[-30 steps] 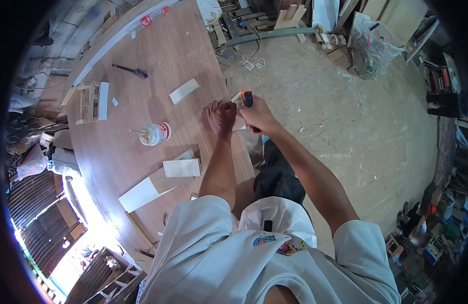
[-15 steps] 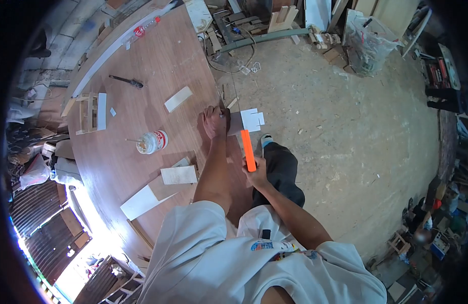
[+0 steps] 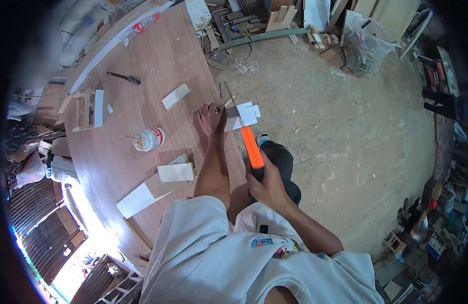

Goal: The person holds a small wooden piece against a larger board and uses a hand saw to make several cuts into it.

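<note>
My right hand [image 3: 267,183] is closed round the handle of a hand saw [image 3: 251,147] with an orange and black grip. Its thin blade points away from me and crosses the white notched board [image 3: 248,114], which juts out past the table edge. At that edge my left hand [image 3: 211,118] bears down on the board's near part with curled fingers, covering some of it. Whether the saw teeth sit in a cut is too fine to see.
The brown table [image 3: 158,55] holds a tub [image 3: 149,140] with a stick in it, white offcuts [image 3: 176,96], a dark tool [image 3: 123,78], a small wooden frame [image 3: 88,109] and a bottle [image 3: 145,23]. Scrap wood and a plastic bag [image 3: 368,48] stand on the floor beyond.
My right hand has drawn back toward my body with the saw, and the blade now shows across the board. My left hand stays on the board.
</note>
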`<move>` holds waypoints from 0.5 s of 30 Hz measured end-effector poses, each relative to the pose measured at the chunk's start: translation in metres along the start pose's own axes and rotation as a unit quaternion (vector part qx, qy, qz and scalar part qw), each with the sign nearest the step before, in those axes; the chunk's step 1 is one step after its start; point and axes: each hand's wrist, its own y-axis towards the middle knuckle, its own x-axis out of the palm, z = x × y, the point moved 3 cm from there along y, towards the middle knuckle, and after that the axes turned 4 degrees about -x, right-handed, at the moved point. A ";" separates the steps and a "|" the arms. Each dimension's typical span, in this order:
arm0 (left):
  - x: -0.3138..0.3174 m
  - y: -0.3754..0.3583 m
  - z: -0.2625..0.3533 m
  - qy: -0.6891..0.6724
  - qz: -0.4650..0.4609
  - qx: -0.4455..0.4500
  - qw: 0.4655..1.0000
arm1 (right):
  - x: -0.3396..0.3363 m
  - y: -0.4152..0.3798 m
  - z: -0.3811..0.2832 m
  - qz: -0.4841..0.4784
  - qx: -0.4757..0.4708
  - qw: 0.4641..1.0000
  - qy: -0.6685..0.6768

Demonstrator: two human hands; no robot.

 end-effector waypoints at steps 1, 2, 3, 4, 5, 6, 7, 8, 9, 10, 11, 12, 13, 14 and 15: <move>-0.001 -0.001 0.001 0.003 0.010 0.007 1.000 | -0.004 -0.018 -0.013 -0.001 -0.001 1.000 -0.001; 0.000 0.000 0.000 0.002 0.012 0.006 1.000 | -0.008 -0.034 -0.024 0.013 -0.002 1.000 0.015; 0.000 0.000 -0.001 0.010 0.017 0.021 1.000 | -0.012 -0.042 -0.028 0.029 -0.002 0.999 0.032; 0.001 -0.001 -0.001 0.018 0.021 0.036 0.999 | -0.015 -0.040 -0.026 0.029 -0.002 0.999 0.032; 0.003 0.000 0.000 0.017 0.021 0.038 0.999 | -0.018 -0.034 -0.021 0.011 0.019 0.999 0.045; 0.003 0.000 0.000 0.017 0.026 0.036 0.999 | -0.019 -0.027 -0.018 -0.008 0.040 0.997 0.059; 0.003 0.000 -0.001 0.017 0.034 0.032 0.999 | -0.019 -0.017 -0.023 -0.008 0.039 0.997 0.060; 0.003 -0.001 -0.003 0.019 0.034 0.031 0.999 | -0.014 -0.005 -0.034 -0.035 0.033 0.997 0.052; 0.003 -0.002 -0.003 0.031 0.036 0.032 0.998 | -0.008 0.003 -0.041 -0.062 0.028 0.997 0.043; 0.006 0.000 -0.003 0.041 0.043 0.033 0.998 | -0.002 0.010 -0.046 -0.031 -0.010 0.998 0.057; 0.008 -0.001 -0.004 0.040 0.044 0.032 0.998 | -0.005 0.008 -0.048 -0.032 -0.010 0.998 0.055; 0.010 -0.004 -0.007 0.037 0.056 0.036 0.997 | -0.009 0.003 -0.049 -0.040 0.026 0.998 0.051; 0.014 -0.001 -0.008 0.032 0.074 0.040 0.996 | -0.014 0.001 -0.049 -0.047 0.057 0.996 0.045; 0.013 0.001 -0.005 0.031 0.077 0.038 0.996 | -0.018 -0.010 -0.045 -0.009 0.034 0.998 0.043; 0.010 0.000 -0.003 0.019 0.068 0.037 0.997 | -0.023 -0.023 -0.057 -0.013 0.033 0.998 0.041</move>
